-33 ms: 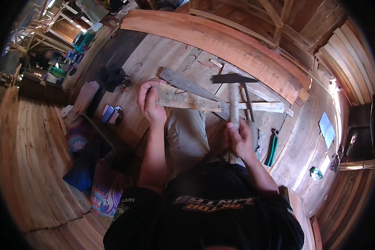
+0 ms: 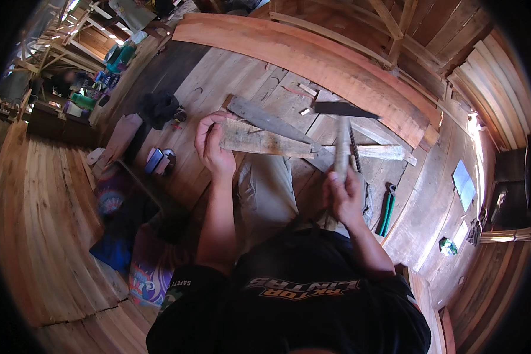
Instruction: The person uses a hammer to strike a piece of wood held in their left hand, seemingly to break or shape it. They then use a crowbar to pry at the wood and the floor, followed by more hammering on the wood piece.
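My left hand (image 2: 217, 146) is closed round the left end of a short, weathered wooden board (image 2: 271, 141). A thin, nail-like piece (image 2: 253, 131) shows on this board's face. In my right hand (image 2: 343, 197) is a hammer (image 2: 343, 144), gripped by its pale handle. The hammer's dark head is raised beyond the board's right end, apart from it. Behind the board lies a grey plank (image 2: 271, 121), and a pale wooden strip (image 2: 374, 151) extends to the right. A dark twisted rod (image 2: 354, 143) stands beside the hammer handle, partly hidden.
Green-handled pliers (image 2: 387, 209) lie on the plank floor to the right. Farther right are a light blue sheet (image 2: 464, 184) and a shiny green packet (image 2: 448, 246). Long reddish boards (image 2: 312, 65) span the far side. A phone-like object (image 2: 154, 159) lies at left.
My right hand and the hammer have shifted a little to the right. My left hand and the board stay in place.
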Tool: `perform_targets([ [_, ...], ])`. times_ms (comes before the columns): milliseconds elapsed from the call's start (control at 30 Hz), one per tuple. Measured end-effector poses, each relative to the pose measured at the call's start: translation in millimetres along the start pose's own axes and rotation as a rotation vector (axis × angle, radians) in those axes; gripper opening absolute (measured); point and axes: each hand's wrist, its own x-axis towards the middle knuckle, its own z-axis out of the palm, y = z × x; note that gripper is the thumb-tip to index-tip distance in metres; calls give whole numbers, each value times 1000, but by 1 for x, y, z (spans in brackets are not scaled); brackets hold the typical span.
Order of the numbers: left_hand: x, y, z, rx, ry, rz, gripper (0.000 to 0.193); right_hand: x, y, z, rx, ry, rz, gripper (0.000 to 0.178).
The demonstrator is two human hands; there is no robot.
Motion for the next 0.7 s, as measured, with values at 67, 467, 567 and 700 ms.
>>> perform_targets([
  [67,0,3,-3,-11,22,3,14,2,-4,-1,113,112,-99,19],
  [467,-3,-5,-4,-2,141,-1,18,-10,3,9,-119,-147,50,23],
  [567,0,-3,-6,15,133,12,18,-8,-11,-2,161,95,-192,21],
  [700,3,-3,-7,32,102,25,19,0,-15,14,357,235,-346,20],
])
